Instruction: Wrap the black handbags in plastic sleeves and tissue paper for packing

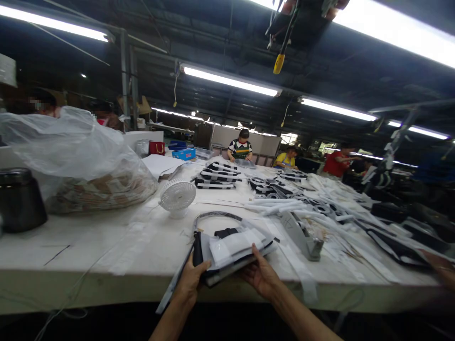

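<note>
A black handbag (197,251) with a looped, wrapped handle (218,214) is held at the table's front edge. White and clear wrapping (236,246) covers its upper face. My left hand (192,277) grips the bag's left end, thumb on top. At the right end my right hand (261,274) has its thumb on the wrapping and its fingers underneath. A pale strip (174,284) hangs down beside my left wrist. Just behind the bag stands a small white fan (177,196).
Left are a clear plastic sack (103,189) and a dark canister (21,201). A grey metal holder (302,237), white tubes (277,206) and stacked black-and-white pieces (216,176) lie right and behind. A person (241,148) works across the table; an arm (441,265) shows at far right.
</note>
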Demonstrator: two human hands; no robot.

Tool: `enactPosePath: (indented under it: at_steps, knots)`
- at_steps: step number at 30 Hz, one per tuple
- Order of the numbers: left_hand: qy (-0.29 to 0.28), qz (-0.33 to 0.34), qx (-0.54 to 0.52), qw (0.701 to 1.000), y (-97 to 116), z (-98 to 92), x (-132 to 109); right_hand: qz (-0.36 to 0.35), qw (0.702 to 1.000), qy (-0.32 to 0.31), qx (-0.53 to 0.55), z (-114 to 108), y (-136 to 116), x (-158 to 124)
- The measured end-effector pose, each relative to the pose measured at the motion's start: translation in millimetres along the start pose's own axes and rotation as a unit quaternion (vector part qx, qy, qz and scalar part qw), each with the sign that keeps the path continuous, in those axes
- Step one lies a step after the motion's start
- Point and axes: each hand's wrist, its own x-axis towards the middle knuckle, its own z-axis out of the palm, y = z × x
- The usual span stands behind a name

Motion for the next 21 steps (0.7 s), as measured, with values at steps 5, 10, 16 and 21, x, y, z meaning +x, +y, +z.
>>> enactPosePath:
  at_steps: [5, 10, 16, 21]
  knots:
    - [-0.030, 0.060, 0.013, 0.998, -1, -5.0, -20, 0.030, 0.998, 0.014, 0.051, -3, -15, -8]
    - [-0.047, 0.127, 0.044, 0.990, -1, -10.2, -40, -0.029, 0.991, -0.002, 0.130, -10, 1, -4]
    - [-0.057, 0.055, 0.002, 0.997, -1, -0.4, -43, -0.091, 0.981, -0.047, 0.167, -33, 12, -3]
    - [0.007, 0.038, -0.006, 0.999, -8, 20.0, -39, -0.108, 0.979, -0.027, 0.169, -56, -1, -2]
